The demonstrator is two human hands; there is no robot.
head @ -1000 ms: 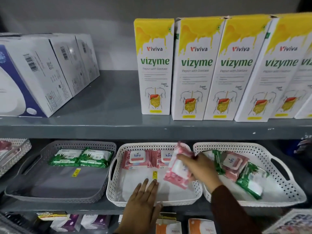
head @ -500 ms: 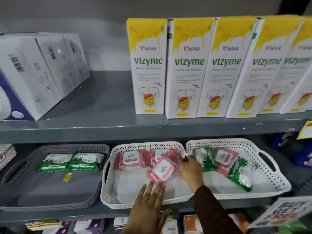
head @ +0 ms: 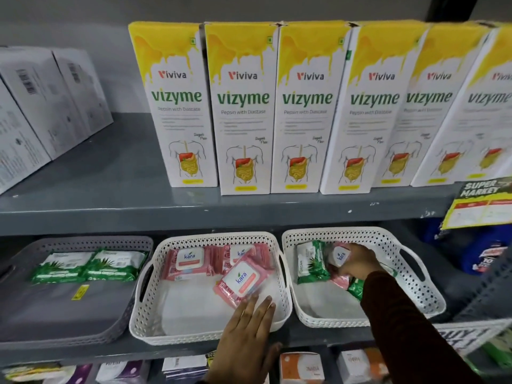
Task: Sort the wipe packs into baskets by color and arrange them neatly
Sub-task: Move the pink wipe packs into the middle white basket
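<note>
The middle white basket (head: 144, 309) holds two pink wipe packs (head: 188, 261) along its back wall. A third pink pack (head: 242, 278) lies tilted in front of them. My left hand (head: 246, 328) rests flat on that basket's front rim, fingers apart, its fingertips just below the tilted pack. My right hand (head: 360, 261) is inside the right white basket (head: 410, 289), closed on another pink pack (head: 340, 256). Green packs (head: 310, 263) lie beside and under that hand. The grey basket (head: 69, 314) on the left holds two green packs (head: 88, 266) side by side.
The baskets stand on a grey shelf under a low upper shelf (head: 194, 214) carrying tall yellow-and-white boxes (head: 243, 106) and white cartons (head: 41, 106). A paper flyer (head: 482, 206) hangs at the right. Small boxes (head: 302, 367) fill the shelf below.
My right hand let go of the pink pack in the middle basket, moved right into the right basket and closed on another pink pack. My left hand stayed at the front rim.
</note>
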